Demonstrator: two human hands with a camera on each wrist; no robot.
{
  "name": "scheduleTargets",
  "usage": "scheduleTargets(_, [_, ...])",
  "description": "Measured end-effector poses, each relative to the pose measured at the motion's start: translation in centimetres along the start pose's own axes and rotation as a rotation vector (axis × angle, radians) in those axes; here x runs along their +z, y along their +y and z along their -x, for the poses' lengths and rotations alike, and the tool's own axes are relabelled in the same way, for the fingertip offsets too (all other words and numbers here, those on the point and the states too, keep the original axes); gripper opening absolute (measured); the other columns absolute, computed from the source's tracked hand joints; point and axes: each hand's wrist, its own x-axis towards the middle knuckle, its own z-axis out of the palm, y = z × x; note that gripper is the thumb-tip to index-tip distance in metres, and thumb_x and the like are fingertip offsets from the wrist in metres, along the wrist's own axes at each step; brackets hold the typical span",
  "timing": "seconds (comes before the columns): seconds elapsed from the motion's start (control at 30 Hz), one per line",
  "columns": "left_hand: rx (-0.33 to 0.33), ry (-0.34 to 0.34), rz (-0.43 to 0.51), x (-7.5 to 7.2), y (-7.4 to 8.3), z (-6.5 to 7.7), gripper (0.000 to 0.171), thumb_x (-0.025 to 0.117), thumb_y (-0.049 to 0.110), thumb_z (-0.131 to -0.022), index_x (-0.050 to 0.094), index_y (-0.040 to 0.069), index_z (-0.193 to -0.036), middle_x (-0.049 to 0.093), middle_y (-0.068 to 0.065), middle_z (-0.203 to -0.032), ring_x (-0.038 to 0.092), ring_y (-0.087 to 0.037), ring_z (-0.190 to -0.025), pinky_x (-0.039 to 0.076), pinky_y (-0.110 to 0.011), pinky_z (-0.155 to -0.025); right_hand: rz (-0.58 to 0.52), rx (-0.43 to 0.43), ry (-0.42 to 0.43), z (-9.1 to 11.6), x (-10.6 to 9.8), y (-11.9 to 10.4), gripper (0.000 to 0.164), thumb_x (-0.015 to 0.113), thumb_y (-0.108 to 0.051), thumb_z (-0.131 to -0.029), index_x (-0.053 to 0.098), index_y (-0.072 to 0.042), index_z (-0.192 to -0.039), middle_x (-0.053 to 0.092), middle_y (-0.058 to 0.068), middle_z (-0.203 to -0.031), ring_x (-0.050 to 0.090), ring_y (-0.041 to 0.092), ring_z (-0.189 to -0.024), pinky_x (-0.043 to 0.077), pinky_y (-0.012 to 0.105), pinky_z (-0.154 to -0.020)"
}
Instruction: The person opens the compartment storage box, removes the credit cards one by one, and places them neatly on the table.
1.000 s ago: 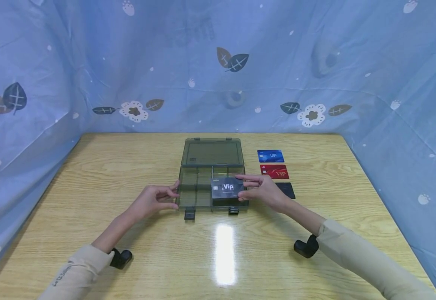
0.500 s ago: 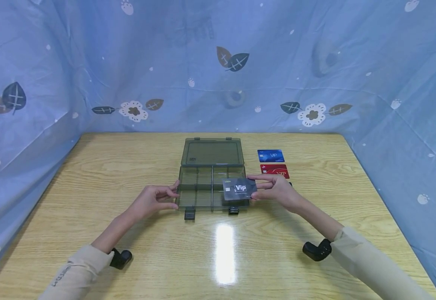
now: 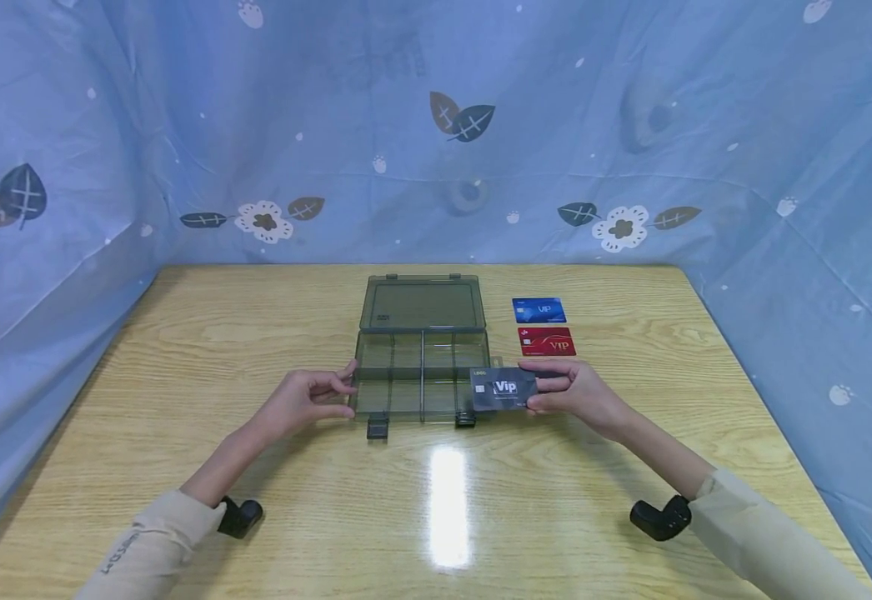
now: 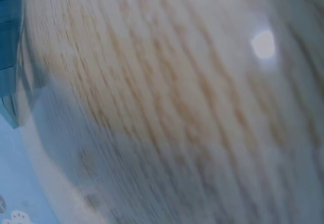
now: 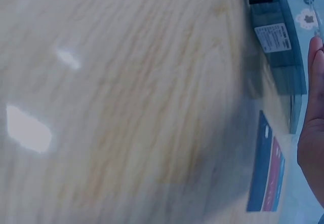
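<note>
A transparent grey plastic box (image 3: 406,398) lies with its lid (image 3: 423,305) folded back, its divided compartments facing up. My left hand (image 3: 301,398) touches the box's left side with fingertips and thumb. Its edge (image 4: 9,36) shows at the left of the left wrist view. In my right hand (image 3: 574,393), thumb and fingers pinch the right end of a dark grey "Vip" card (image 3: 502,388), whose other end overlaps the box's front right corner. Part of that hand (image 5: 315,117) appears at the right of the right wrist view.
Beyond my right hand lie a blue VIP card (image 3: 538,311) and a red VIP card (image 3: 547,342). A dark card (image 5: 258,165) beside them is hidden by the hand in the head view. A patterned blue cloth (image 3: 376,167) rises behind the wooden table (image 3: 271,300).
My right hand has drawn the dark "Vip" card to the right and slightly nearer, from over the right compartments to the box's front right corner. My left hand stays at the box's side.
</note>
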Motion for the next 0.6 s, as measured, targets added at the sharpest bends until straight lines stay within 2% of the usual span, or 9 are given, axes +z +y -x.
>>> scheduleTargets(0.23, [0.010, -0.001, 0.012, 0.2, -0.2, 0.1, 0.025, 0.080, 0.005, -0.075, 0.068, -0.004, -0.095, 0.044, -0.024, -0.139, 0.049, -0.035, -0.124, 0.051, -0.028, -0.093, 0.005, 0.020, 0.026, 1.8, -1.3, 1.0, 0.062, 0.070, 0.000, -0.086, 0.042, 0.006, -0.141, 0.067, 0.021, -0.112, 0.071, 0.024, -0.087, 0.058, 0.039, -0.083])
scheduleTargets(0.37, [0.000, 0.000, 0.020, 0.2, 0.0, 0.1, 0.024, 0.079, 0.004, -0.075, 0.069, -0.004, -0.095, 0.044, -0.024, -0.140, 0.048, -0.035, -0.125, 0.052, -0.029, -0.093, 0.016, 0.011, 0.057, 2.8, -2.3, 1.6, 0.059, 0.071, -0.001, -0.086, 0.047, 0.001, -0.139, 0.066, 0.021, -0.113, 0.071, 0.024, -0.089, 0.058, 0.038, -0.082])
scheduleTargets(0.6, [0.003, -0.004, -0.001, 0.0, 0.2, 0.1, 0.023, 0.078, 0.004, -0.076, 0.068, -0.005, -0.096, 0.043, -0.025, -0.140, 0.047, -0.036, -0.126, 0.052, -0.030, -0.093, 0.085, 0.028, 0.089, 4.3, -4.5, 2.5, 0.054, 0.071, -0.006, -0.087, 0.051, -0.005, -0.137, 0.056, 0.031, -0.124, 0.070, 0.022, -0.093, 0.059, 0.034, -0.081])
